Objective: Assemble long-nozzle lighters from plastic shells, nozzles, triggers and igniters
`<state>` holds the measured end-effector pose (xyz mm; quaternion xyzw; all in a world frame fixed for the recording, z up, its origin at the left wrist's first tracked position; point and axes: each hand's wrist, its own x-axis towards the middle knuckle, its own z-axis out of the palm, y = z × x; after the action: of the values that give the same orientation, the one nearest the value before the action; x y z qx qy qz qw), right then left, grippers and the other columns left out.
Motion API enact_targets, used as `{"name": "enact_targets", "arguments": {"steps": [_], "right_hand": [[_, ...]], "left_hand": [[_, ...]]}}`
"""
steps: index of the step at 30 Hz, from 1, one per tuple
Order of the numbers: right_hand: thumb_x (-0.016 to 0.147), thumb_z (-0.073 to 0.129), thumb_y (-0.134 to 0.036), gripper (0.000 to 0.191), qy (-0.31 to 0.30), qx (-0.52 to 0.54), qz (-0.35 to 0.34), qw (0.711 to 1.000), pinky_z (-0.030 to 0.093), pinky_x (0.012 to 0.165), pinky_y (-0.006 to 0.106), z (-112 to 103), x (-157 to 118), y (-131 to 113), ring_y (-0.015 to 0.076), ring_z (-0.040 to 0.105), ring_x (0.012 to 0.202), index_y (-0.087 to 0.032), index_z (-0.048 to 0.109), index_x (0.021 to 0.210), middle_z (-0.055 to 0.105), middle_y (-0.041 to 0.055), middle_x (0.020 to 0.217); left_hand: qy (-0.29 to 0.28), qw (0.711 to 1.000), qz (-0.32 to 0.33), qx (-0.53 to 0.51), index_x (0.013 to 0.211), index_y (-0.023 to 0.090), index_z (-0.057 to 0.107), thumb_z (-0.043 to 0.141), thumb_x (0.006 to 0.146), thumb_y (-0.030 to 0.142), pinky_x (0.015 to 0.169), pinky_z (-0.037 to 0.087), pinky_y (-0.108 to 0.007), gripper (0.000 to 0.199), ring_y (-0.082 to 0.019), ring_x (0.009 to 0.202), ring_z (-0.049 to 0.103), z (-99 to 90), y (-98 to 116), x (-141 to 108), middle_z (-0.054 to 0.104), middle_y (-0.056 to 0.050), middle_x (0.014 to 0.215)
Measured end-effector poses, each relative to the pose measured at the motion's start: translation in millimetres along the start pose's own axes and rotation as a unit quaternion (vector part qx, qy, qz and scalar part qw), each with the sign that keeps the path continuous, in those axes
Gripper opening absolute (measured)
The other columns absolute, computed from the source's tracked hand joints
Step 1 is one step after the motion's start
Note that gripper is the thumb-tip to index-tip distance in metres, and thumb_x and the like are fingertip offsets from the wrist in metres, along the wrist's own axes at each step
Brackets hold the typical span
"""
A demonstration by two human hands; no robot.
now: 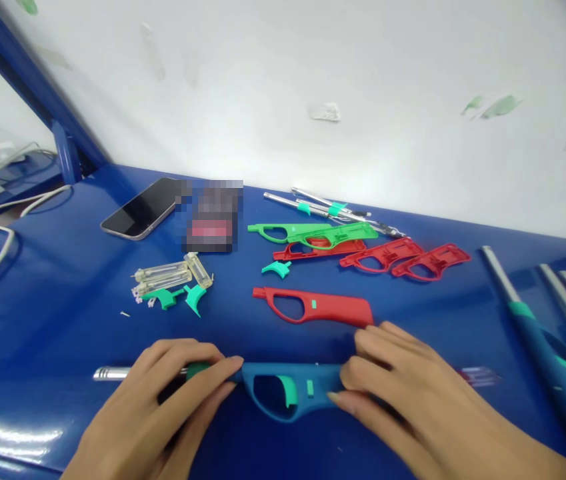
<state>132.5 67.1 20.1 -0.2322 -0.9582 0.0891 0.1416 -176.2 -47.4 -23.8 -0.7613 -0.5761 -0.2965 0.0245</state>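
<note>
A blue long-nosed lighter with a green trigger lies level across the front of the table. My left hand is closed round its front end, thumb and forefinger pinching beside the trigger loop. Past that hand's knuckles pokes a silver metal tube; a dark green part shows under the fingers. At the handle's other end my right hand grips the blue casing, hiding its rear. Just beyond the lighter rests a red handle shell, close to my right fingertips. A clear, reddish object shows partly behind my right wrist.
Green shells, red shells and metal lighter tubes lie farther back. Clear fuel tanks and green triggers are at left, near a small screw. Assembled lighters line the right, a phone the back left.
</note>
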Motion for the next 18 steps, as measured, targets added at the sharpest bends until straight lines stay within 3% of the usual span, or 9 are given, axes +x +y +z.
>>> {"name": "enact_targets", "arguments": {"steps": [4,8,12,18], "right_hand": [[0.109,0.056,-0.036,0.019,-0.013,0.006,0.018,1.000,0.045,0.112,0.038,6,-11,1,0.0186,0.068,0.119,-0.038,0.066,0.126,0.073,-0.0067,0.119],[0.110,0.050,-0.047,0.044,0.015,-0.035,0.073,0.997,0.047,0.113,0.045,10,-18,-6,0.0235,0.065,0.126,-0.033,0.052,0.151,0.069,0.0022,0.136],[0.108,0.053,-0.051,0.037,0.016,-0.046,0.090,0.995,0.045,0.113,0.052,9,-19,-9,0.0260,0.065,0.122,-0.039,0.060,0.143,0.071,0.0022,0.122],[0.106,0.057,-0.052,0.035,0.020,-0.032,0.085,0.996,0.045,0.109,0.046,6,-8,-11,0.0240,0.063,0.121,-0.033,0.065,0.135,0.068,0.0031,0.124]], "left_hand": [[-0.011,1.000,-0.011,0.016,0.140,0.033,0.064,0.060,0.105,0.030,0.103,0.055,-0.029,0.035,-0.019,0.111,0.067,0.3,-4,-3,0.068,-0.001,0.126],[-0.049,0.998,-0.001,0.032,0.148,0.036,0.058,0.054,0.106,0.026,0.094,0.061,-0.029,0.043,-0.020,0.110,0.070,-1.9,-6,-4,0.071,-0.002,0.123],[-0.072,0.997,-0.005,0.025,0.143,0.035,0.062,0.055,0.104,0.026,0.092,0.063,-0.028,0.040,-0.020,0.112,0.071,-7.7,-3,1,0.071,-0.003,0.126],[-0.075,0.997,0.007,0.023,0.142,0.035,0.062,0.055,0.104,0.028,0.104,0.061,-0.037,0.039,-0.023,0.119,0.072,-15.8,-6,-6,0.071,0.001,0.135]]}}
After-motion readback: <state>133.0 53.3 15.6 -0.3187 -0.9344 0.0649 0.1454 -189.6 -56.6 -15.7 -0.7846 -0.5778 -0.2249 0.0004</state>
